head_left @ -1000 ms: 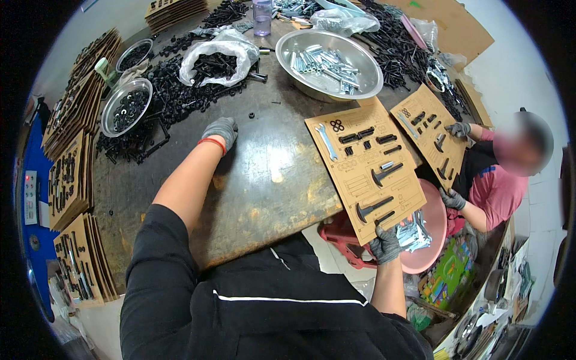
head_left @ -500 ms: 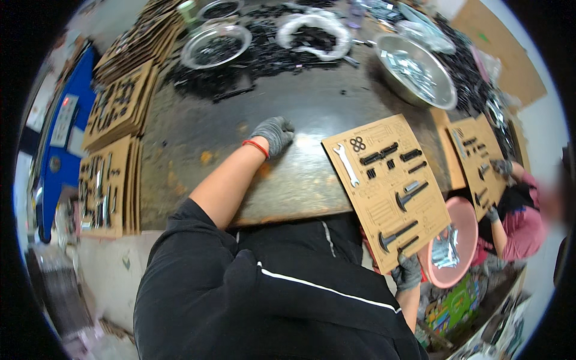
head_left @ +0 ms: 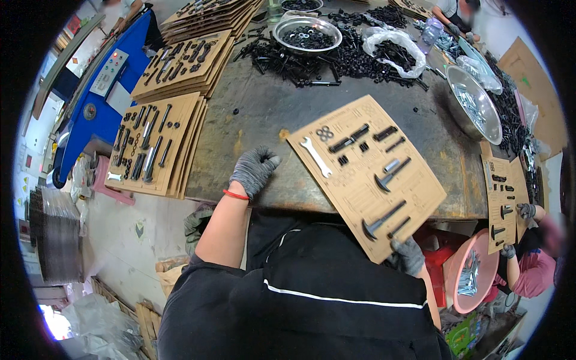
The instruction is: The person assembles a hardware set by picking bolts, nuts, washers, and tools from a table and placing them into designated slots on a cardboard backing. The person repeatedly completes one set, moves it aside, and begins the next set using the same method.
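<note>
My right hand (head_left: 408, 257), in a grey knit glove, grips the lower corner of a tan cardboard sheet (head_left: 354, 180). The sheet is tilted over the table's front edge. On it sit a silver open-end wrench (head_left: 315, 157), black rings (head_left: 324, 133), black bolts (head_left: 349, 138), a small silver sleeve (head_left: 391, 165) and two black T-shaped pieces (head_left: 384, 221). My left hand (head_left: 255, 172), gloved in grey with a red band at the wrist, hovers by the table's front edge, left of the sheet. Its fingers are curled closed; whatever they may hold is hidden.
Stacked loaded cardboard sheets (head_left: 157, 144) stand at the left. Loose black hardware (head_left: 282, 66), a metal bowl (head_left: 307, 34) and a plastic bag (head_left: 393, 51) lie at the back. A steel basin (head_left: 474, 105) and pink tub (head_left: 474, 273) are right, near a co-worker (head_left: 528, 264).
The view has swung left, bringing more of the left-hand stacks into sight. My left hand has drawn back toward the table's front edge. My right hand keeps its grip on the cardboard sheet.
</note>
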Tool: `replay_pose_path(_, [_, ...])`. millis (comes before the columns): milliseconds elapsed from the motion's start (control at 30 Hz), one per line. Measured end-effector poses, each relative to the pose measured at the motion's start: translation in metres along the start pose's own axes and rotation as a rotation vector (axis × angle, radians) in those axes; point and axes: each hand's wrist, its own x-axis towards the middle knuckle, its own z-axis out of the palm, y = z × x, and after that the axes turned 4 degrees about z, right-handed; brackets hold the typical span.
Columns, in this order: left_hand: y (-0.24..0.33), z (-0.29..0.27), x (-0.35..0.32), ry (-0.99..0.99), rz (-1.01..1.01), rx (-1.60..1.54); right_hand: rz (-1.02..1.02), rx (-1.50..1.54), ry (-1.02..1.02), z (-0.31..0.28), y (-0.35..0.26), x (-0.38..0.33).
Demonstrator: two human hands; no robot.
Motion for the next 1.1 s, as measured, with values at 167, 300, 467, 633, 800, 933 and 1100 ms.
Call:
replay_pose_path(167, [-0.018,-0.012,-0.017,0.097,-0.045,-0.163,0.270,0.079,-0.189,0.084,-0.013,0.027])
replay_pose_path(300, [-0.020,-0.022,-0.007,0.089,-0.111,-0.274,0.426,0.041,-0.470,0.134,-0.016,0.047])
replay_pose_path(467, [-0.006,-0.024,0.019,0.147,-0.227,-0.442,0.598,0.132,-0.727,0.182,0.006,0.085])
replay_pose_path(633, [-0.010,-0.022,0.066,0.134,-0.213,-0.436,0.261,-0.350,-1.016,0.186,-0.003,0.098])
replay_pose_path(800, [-0.020,-0.013,0.134,0.226,-0.041,-0.222,0.194,-1.105,-0.919,0.195,-0.112,0.082])
replay_pose_path(933, [-0.031,-0.004,0.169,0.358,-0.056,-0.295,-0.391,-1.454,-0.634,0.203,-0.218,0.155])
replay_pose_path(1100, [-0.065,0.018,0.189,0.534,0.048,-0.477,-0.731,-1.534,0.013,0.261,-0.343,0.314])
